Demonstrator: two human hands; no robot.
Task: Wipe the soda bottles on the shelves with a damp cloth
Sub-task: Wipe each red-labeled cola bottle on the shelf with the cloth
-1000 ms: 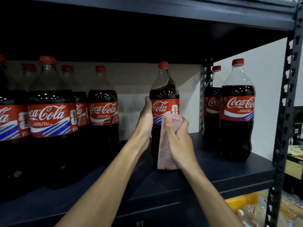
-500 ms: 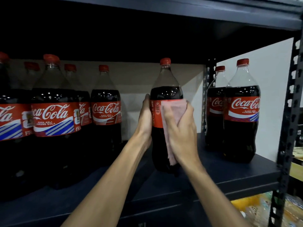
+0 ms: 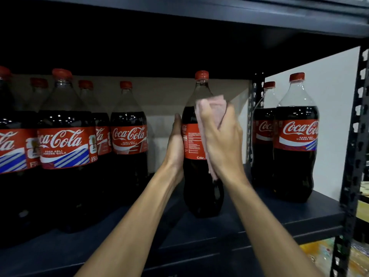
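- Our right hand (image 3: 223, 140) grips the pink cloth (image 3: 212, 105), its fingers curled over the bunched cloth and pressing it to the bottle (image 3: 192, 142) from the shoulder down to the label. A strip of cloth hangs below the palm.
- Our left hand (image 3: 175, 144) holds the same bottle on its left side at label height. The thumb lies along the plastic, and the fingers go round behind, so we cannot see them.
- The bottle stands upright near the middle of the shelf (image 3: 259, 218), close to its front edge. We cannot tell whether its base touches the board. Its label shows small print we cannot read, and the right half is covered by hand and cloth.
- Two right bottles (image 3: 295, 150) stand by the shelf's right end, one behind the other, the rear one partly hidden.
- The left bottles (image 3: 65, 148) crowd the left part of the shelf. The nearest is cut off by the picture's left edge, and those at the back show little more than caps.
- A perforated post (image 3: 357, 156) rises at the front right corner.
- The upper shelf (image 3: 199, 15) throws deep shadow, and the bottle bases on the left are lost in it.
- Below the shelf, at lower right, yellow shapes are too blurred to name.
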